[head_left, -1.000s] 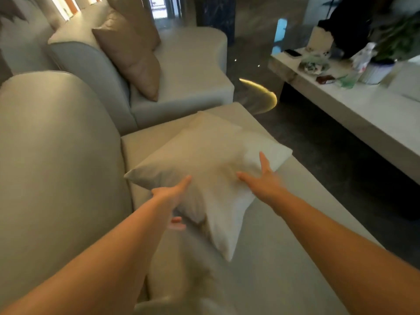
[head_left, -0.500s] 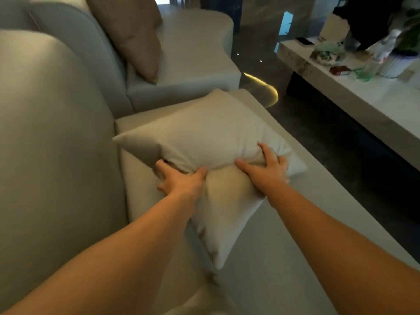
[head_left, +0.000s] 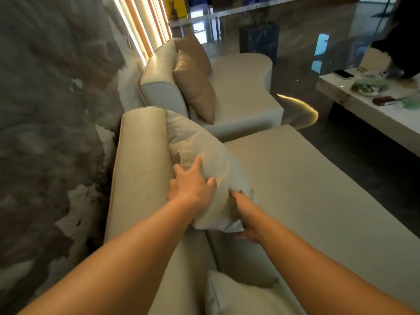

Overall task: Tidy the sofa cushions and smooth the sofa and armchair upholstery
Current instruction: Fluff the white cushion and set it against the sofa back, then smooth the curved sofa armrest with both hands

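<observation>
A pale grey cushion [head_left: 200, 151] stands tilted against the backrest [head_left: 141, 160] of the cream sofa [head_left: 306, 189]. My left hand [head_left: 191, 180] lies spread on the cushion's near upper edge, fingers pressing into it. My right hand [head_left: 244, 214] grips the cushion's lower near corner from beneath, its fingers partly hidden. A second pale cushion [head_left: 238, 296] lies at the bottom of the frame. On the armchair [head_left: 241, 83] beyond, a tan cushion [head_left: 195, 85] leans against its back.
A marbled wall [head_left: 52, 110] with lit vertical strips runs along the left behind the sofa. A low white table [head_left: 363, 114] at the right carries a phone, a red item and green things. Dark glossy floor [head_left: 341, 160] lies between sofa and table.
The cushion has gone from lying flat on the seat to standing against the backrest. My hands shifted with it, and my view lifted toward the wall and armchair.
</observation>
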A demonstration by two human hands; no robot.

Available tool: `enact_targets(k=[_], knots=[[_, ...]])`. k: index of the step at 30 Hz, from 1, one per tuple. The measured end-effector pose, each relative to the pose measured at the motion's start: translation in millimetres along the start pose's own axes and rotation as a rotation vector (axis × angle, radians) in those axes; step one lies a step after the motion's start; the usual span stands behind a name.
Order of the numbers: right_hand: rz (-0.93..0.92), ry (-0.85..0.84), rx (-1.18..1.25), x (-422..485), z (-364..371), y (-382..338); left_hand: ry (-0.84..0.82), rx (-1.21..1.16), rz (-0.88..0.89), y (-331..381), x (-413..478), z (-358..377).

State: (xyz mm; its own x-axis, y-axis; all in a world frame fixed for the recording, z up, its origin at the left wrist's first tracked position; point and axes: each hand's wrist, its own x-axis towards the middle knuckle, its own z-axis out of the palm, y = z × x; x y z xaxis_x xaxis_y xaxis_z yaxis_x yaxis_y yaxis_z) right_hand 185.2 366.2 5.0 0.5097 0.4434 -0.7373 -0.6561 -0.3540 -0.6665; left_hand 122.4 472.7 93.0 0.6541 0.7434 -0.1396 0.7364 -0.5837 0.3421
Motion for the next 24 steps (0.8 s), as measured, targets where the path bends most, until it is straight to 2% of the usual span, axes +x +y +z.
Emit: enact_targets(k=[4,8,11,14,18,21,24], knots=[[-0.038,0.026,-0.068,-45.6,-22.3,15.2,-0.054,-0.019,0.04,-19.2,-35.9,16.3],[-0.187,0.014,-0.379,-101.3,-68.1,41.2,-0.072,-0.029,0.03,-20.6,-87.6,29.4],[-0.283,0.048,-0.642,-142.2,-118.1,69.9,0.009,-0.171,0.005,-23.2,-135.9,27.3],[-0.314,0.024,-0.827,-184.7,-173.2,113.3,0.121,-0.278,-0.147,-33.1,-197.0,21.9],[-0.218,-0.017,-1.015,-255.8,-235.8,201.5,0.287,-0.318,-0.334,-43.1,-313.4,25.6],[-0.066,-0.109,-1.109,-318.9,-265.9,273.9,0.318,-0.118,-0.198,-47.1,-415.7,42.6],[0.053,-0.226,-1.153,-382.8,-279.5,333.6,0.157,0.302,-0.105,-61.2,-512.8,67.7]])
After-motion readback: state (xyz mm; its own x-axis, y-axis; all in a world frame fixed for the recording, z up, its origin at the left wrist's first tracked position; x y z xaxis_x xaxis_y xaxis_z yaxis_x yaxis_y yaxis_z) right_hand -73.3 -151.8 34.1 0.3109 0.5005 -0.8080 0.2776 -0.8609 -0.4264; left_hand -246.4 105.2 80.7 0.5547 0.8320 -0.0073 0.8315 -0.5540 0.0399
